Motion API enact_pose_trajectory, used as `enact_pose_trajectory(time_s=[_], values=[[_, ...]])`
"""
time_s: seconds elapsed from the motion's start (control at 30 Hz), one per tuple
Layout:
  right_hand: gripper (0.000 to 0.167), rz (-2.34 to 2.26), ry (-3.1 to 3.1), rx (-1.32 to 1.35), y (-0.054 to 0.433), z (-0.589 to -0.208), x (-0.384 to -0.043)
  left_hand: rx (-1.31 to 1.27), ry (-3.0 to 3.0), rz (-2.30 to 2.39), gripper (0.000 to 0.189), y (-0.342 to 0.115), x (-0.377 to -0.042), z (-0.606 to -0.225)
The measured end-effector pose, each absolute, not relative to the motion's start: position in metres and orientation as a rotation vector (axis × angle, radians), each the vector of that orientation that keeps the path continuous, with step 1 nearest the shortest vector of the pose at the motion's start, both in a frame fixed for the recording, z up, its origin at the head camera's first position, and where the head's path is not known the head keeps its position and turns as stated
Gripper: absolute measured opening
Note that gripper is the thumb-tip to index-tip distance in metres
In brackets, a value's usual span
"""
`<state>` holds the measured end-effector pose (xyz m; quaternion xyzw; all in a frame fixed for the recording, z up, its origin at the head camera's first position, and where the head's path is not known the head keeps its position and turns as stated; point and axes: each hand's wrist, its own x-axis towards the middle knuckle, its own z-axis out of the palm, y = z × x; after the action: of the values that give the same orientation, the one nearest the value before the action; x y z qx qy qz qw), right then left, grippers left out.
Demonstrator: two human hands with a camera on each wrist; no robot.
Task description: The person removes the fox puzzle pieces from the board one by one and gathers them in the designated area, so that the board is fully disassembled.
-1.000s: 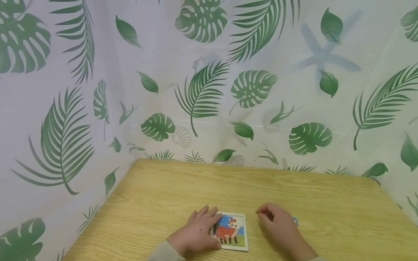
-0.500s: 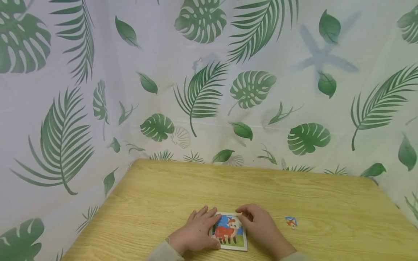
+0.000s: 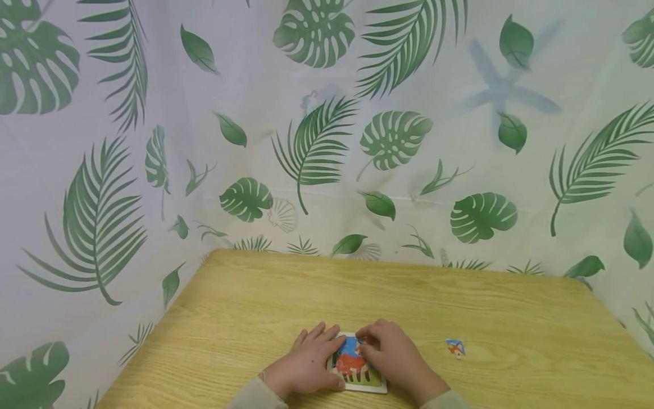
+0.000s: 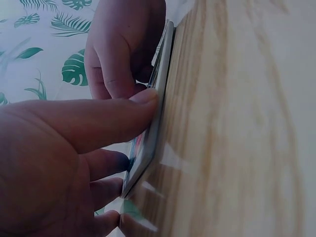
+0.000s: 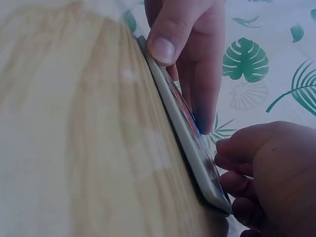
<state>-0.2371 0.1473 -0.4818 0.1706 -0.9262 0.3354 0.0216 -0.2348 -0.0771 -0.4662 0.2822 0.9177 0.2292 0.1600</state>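
Observation:
A square picture puzzle with a white frame lies near the table's front edge, showing a red animal on blue and green. My left hand rests at its left side with fingers spread. In the left wrist view, the left thumb touches the frame's edge. My right hand is over the puzzle's upper right, its thumb and forefinger bent close together at the picture; I cannot tell whether they pinch a piece. A loose puzzle piece with a fox's face lies to the right.
The wood-grain tabletop stretches out behind the hands. A white curtain printed with green leaves hangs along the table's back and left sides.
My right hand has moved left, from beside the puzzle onto its upper right, uncovering the loose piece on the table. The left hand has stayed in place.

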Motion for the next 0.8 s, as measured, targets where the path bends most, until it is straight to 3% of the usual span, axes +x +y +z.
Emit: enact_pose_trajectory(time_s=[0.5,0.8], values=[[0.026,0.833,-2.932,0.568,0.1435,-0.4824,-0.2402,0.806,2.612,0.661,0.083,-0.0768,-0.2364,-0.4646],[0.01,0.896,-2.929,0.527,0.1458,-0.4839,-0.2408,0.802,2.617,0.649,0.082,-0.0766,-0.2347,-0.4641]])
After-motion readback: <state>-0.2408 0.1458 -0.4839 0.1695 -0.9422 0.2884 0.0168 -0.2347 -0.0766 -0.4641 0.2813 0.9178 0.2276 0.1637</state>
